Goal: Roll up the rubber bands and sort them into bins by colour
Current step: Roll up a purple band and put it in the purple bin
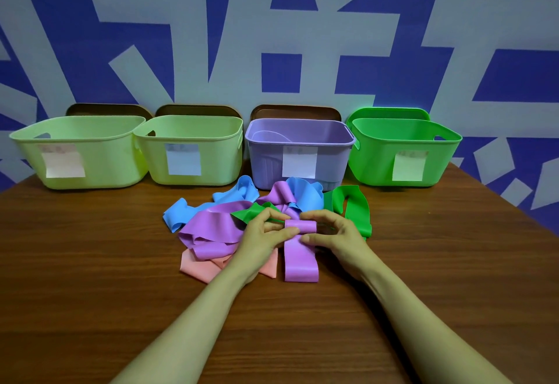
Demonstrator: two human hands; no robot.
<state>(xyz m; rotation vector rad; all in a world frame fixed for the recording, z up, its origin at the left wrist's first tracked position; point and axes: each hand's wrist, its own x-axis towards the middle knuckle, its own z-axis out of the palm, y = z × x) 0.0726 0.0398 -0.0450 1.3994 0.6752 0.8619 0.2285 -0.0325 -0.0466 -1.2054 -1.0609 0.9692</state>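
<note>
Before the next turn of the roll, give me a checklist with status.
1. Left hand grips the rolled end of the purple band: ok.
2. Right hand grips the same roll from the other side: ok.
3. Unrolled tail lies flat on the table, toward the person: ok.
4. Green band clear of the roll: cannot tell, the left hand covers that spot.
5. Purple bin open behind the pile: ok.
6. Its label readable: not ok, blurred.
</note>
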